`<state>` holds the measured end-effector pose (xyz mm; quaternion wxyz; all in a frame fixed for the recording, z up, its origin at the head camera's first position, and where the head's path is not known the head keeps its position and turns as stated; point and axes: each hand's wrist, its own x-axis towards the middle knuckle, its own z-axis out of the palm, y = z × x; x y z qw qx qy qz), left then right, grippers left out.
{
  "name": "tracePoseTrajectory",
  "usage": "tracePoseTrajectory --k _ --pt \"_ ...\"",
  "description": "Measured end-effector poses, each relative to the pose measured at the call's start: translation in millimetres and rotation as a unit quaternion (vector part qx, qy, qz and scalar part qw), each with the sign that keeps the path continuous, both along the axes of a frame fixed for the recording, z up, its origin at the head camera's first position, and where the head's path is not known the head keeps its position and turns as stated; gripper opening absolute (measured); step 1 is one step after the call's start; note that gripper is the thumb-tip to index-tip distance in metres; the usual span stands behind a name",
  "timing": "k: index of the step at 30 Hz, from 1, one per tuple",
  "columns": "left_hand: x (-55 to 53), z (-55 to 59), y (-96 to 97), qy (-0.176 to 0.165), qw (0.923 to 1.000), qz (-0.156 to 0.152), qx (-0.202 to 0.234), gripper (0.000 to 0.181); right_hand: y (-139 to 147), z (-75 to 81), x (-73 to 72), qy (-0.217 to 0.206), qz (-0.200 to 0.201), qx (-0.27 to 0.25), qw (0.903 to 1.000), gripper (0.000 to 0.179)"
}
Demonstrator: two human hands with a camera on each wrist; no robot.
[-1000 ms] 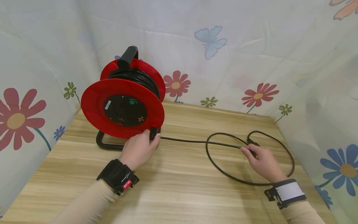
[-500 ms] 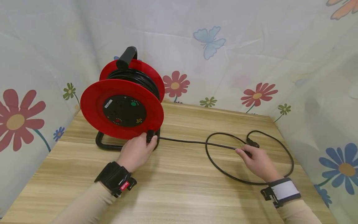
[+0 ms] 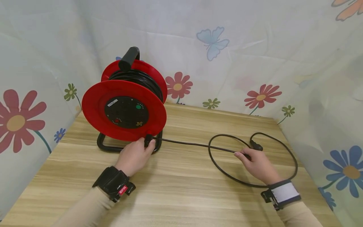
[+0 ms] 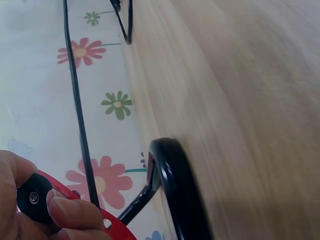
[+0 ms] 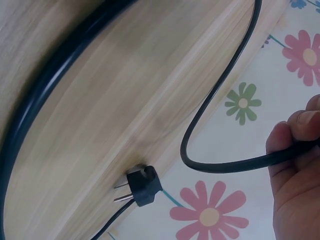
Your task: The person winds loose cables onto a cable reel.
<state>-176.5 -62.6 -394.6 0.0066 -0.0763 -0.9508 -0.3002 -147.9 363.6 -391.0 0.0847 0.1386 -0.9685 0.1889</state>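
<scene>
Head view first: the red cable reel (image 3: 123,90) stands upright on its black tubular stand (image 3: 109,148) at the left of the wooden table (image 3: 184,192), and the left hand (image 3: 133,159) is right there, fingers wrapped round the black crank knob (image 3: 148,140) at the lower right of the near flange. Now look across: the black cable (image 3: 187,142) leaves the reel's lower right side and runs almost straight rightward, sloping a little toward the person, up to the right hand (image 3: 256,162), which pinches it. That taut-looking line between reel and right hand is, I judge, what matters most. The left hand is at the reel, the right well apart from it, with the plug (image 3: 256,145) just beyond and slack looping round on the tabletop.

Over to the left wrist: thumb and fingers close round the knob, a screw showing in its end, the stand's bent tube beside the hand.

And the right wrist: fingers and thumb hold the cable; its slack curves away in a bend, and the plug lies apart from the hand, metal prongs pointing away from it.
</scene>
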Motion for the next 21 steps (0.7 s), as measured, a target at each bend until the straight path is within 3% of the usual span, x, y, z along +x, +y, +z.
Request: tracePoseTrajectory --k 9,21 --pt "2.3 -10.5 -12.8 -0.007 1.0000 -0.002 0.000 0.044 -7.7 -3.2 -1.8 0.004 0.018 0.012 0.9997 0.031" --pt "3.4 -10.3 -17.1 -0.013 0.9999 0.000 -0.005 0.044 -9.3 -3.5 -3.8 0.011 0.026 0.020 0.9994 0.033"
